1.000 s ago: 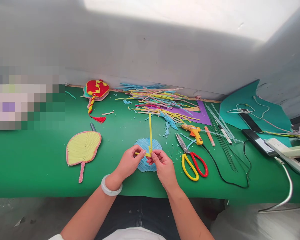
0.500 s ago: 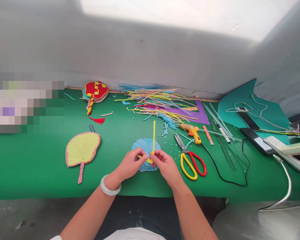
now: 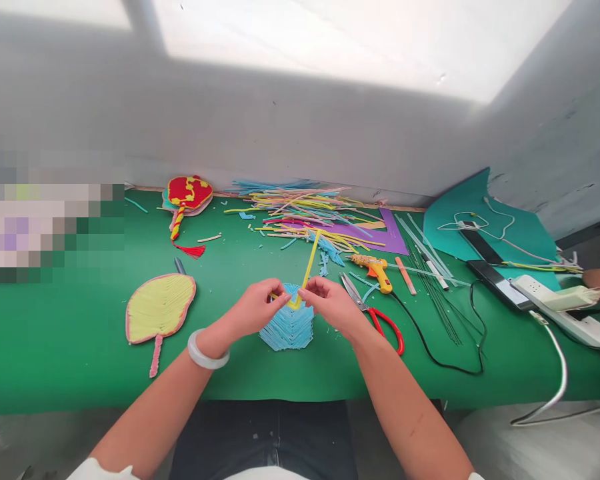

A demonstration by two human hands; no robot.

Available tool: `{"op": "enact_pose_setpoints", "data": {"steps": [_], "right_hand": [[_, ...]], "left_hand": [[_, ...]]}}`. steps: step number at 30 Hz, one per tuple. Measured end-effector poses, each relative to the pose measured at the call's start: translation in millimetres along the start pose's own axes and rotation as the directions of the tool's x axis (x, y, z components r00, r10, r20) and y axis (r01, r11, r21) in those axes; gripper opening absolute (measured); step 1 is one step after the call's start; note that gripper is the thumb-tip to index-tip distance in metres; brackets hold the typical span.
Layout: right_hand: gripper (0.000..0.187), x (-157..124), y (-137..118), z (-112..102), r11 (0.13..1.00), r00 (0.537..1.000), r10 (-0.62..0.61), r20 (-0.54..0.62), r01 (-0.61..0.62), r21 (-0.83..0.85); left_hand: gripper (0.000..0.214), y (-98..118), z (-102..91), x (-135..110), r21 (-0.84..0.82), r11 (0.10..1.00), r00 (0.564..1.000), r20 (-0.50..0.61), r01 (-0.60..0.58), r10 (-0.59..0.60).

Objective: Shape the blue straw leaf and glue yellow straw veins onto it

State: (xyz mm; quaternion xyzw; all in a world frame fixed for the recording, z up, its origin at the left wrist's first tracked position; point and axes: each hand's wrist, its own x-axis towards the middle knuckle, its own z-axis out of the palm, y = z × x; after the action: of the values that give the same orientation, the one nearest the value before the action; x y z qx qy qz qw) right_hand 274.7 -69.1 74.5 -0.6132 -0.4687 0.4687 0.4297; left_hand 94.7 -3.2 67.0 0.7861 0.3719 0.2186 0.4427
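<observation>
Against a pale grey wall (image 3: 280, 127) stands a green-topped worktable (image 3: 80, 380). Above a roughly round blue panel of ribbed strips (image 3: 286, 335), the left hand (image 3: 255, 305) pinches one side of a bent, slender yellow strip (image 3: 309, 268) between thumb and fingers, while the right hand (image 3: 333, 305) grips it near the bend, its long end slanting upward. Steel-bladed scissors with a red handle (image 3: 363, 306) lie beside the right forearm (image 3: 405, 393)

Pale grey wall (image 3: 260, 127), bright patch of light (image 3: 360, 40) high up, green-topped table (image 3: 55, 367), grey floor (image 3: 25, 437) below.
</observation>
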Motion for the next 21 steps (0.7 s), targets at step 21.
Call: {"op": "enact_pose_setpoints", "data": {"steps": [21], "right_hand": [[0.025,54,44,5,0.99,0.978,0.133,-0.158,-0.125,0.063]], "left_hand": [[0.022,-50,3.3,41,0.192,0.979,0.955,-0.274,-0.063,0.115]]}}
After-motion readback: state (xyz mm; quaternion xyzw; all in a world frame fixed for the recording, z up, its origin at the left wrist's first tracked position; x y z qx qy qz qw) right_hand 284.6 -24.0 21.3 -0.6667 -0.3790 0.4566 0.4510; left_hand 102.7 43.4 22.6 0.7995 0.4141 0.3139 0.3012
